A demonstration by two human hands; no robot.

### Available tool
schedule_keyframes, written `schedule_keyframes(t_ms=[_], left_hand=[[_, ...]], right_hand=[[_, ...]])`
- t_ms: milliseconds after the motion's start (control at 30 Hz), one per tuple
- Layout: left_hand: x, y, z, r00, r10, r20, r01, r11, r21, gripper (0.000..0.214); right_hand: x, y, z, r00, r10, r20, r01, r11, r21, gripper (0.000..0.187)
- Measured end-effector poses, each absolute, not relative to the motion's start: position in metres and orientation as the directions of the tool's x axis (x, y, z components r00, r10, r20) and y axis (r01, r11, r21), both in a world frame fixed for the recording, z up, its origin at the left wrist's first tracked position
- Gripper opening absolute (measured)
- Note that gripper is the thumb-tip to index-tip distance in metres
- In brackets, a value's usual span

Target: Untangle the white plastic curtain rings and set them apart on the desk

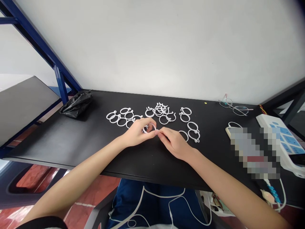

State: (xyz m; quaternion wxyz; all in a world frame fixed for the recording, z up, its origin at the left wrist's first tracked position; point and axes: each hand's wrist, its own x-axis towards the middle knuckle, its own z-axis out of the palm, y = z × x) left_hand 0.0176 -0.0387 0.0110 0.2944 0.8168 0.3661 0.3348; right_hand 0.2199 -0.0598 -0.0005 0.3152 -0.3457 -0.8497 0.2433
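Two hands are brought together near the middle of the desk (71,144). A white plastic curtain ring (150,128) is held between them, just far of the hands' wrists and well in from the desk's near edge. It is clamped by the curled fingers of the left hand (137,132), while the thumb and forefinger of the right hand (173,143) are pinched together on its right side. Handling of this single ring is the step in hand. The ring is tilted and reads as a flat oval, long axis running left to right; its hook is hidden by the fingers, so the way it points cannot be told. Further rings lie far of the hands in a left group (121,117), a heaped centre group (159,111) and a right group (192,132). A black plastic bag (76,105) sits far left, and wire-frame glasses (234,106) lie far right beside a white power strip (278,136).
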Motion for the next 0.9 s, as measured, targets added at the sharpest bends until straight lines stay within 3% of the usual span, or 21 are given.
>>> schedule_keyframes(t_ms=[600,900], left_hand=[[0.0186,-0.0400,0.0128,0.561,0.771,0.302,0.319,-0.538,0.781,0.022],[0.0174,-0.0397,0.0141,0.580,0.777,0.246,0.296,-0.483,0.824,0.031]], right_hand=[[0.2202,-0.0601,-0.0018,-0.579,0.735,0.353,0.415,0.638,-0.649,0.010],[0.2193,-0.0605,-0.0048,-0.479,0.775,0.413,0.384,0.608,-0.695,0.012]])
